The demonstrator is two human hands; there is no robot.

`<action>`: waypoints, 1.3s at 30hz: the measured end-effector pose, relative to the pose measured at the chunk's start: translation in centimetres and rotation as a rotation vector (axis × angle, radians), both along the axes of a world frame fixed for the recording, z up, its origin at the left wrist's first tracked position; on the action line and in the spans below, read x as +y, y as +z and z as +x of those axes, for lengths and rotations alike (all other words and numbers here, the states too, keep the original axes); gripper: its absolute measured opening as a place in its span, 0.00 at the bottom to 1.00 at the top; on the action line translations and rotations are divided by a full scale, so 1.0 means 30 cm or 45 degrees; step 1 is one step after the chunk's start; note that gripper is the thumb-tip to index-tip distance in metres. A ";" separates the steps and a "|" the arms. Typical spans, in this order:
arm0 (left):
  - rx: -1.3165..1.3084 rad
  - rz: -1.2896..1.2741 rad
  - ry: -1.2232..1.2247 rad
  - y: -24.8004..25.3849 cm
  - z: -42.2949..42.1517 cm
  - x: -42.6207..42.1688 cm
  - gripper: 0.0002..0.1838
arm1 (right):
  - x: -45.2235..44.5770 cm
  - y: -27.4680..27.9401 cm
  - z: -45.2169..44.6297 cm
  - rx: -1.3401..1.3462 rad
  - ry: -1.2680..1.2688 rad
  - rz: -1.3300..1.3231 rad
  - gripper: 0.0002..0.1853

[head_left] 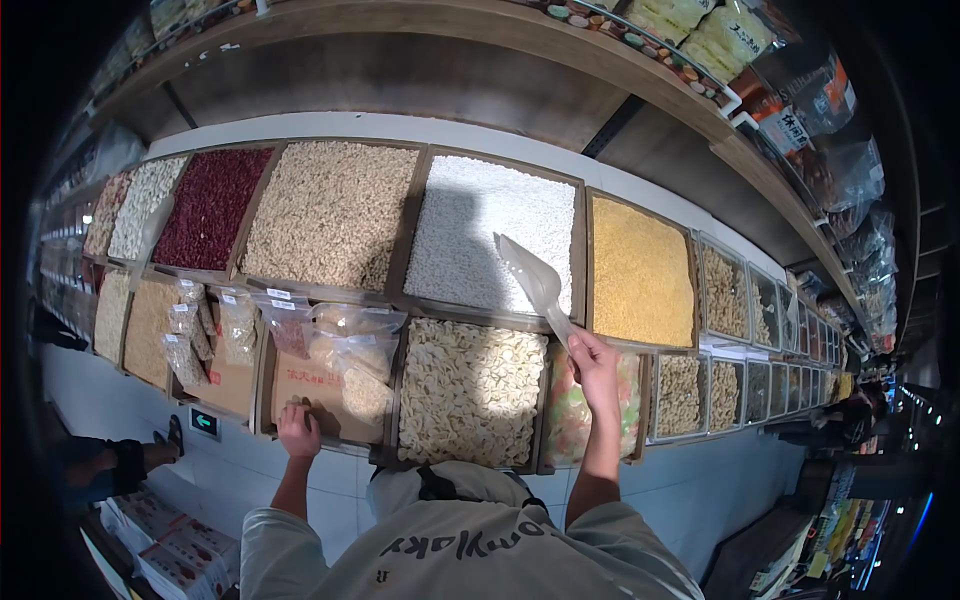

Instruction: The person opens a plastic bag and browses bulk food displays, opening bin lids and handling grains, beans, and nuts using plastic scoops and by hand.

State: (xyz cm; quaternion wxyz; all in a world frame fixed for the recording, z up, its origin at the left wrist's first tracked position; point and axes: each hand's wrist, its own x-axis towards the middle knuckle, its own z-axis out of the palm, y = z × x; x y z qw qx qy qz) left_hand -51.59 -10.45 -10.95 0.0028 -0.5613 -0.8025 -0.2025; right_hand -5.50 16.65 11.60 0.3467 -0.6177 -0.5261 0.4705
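My right hand (592,368) is closed round the handle of a translucent plastic scoop (535,275). The scoop's blade lies over a bin of small white grains (465,215), its tip pointing up and left; a few grains show on it. Whether it touches the grains I cannot tell. At the front, my left hand (298,430) rests on the near rim of a cardboard-lined bin (300,382), fingers loosely bent and holding nothing. Bagged goods (365,385) lie in that bin. Between my hands is a bin of pale flat slices (470,395).
Yellow grains (640,270) fill the bin to the right, beige grains (330,215) and dark red beans (212,205) those to the left. A wooden shelf (420,30) overhangs the back. Another person's leg (150,455) shows at lower left. Lidded clear boxes (725,290) line the right.
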 end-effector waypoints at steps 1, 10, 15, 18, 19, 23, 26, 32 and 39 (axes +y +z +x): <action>0.005 -0.006 0.003 0.000 -0.002 0.000 0.09 | -0.007 -0.003 0.003 -0.004 0.065 -0.044 0.16; -0.011 0.019 0.002 0.008 0.000 0.007 0.09 | 0.005 -0.037 0.054 0.008 -0.114 0.009 0.19; -0.001 0.025 0.005 0.019 0.006 0.012 0.08 | -0.021 -0.005 0.038 0.102 0.123 -0.188 0.17; -0.002 0.017 0.016 0.021 0.008 0.011 0.08 | -0.007 -0.029 0.020 0.116 0.060 -0.201 0.17; -0.005 0.012 0.022 0.020 0.008 0.010 0.08 | 0.005 -0.029 0.010 0.159 -0.056 -0.173 0.17; 0.001 0.015 0.014 0.016 0.004 0.005 0.08 | 0.069 -0.038 -0.093 0.401 -0.136 -0.097 0.17; -0.037 -0.005 0.003 0.011 -0.003 0.003 0.08 | 0.135 -0.006 -0.279 0.919 0.004 -0.291 0.12; -0.080 -0.168 0.024 -0.005 -0.019 -0.005 0.12 | 0.282 -0.169 -0.398 1.458 -0.037 -0.643 0.18; -0.067 -0.192 -0.033 -0.011 -0.035 -0.015 0.12 | 0.247 -0.236 -0.221 1.974 -0.360 -0.638 0.23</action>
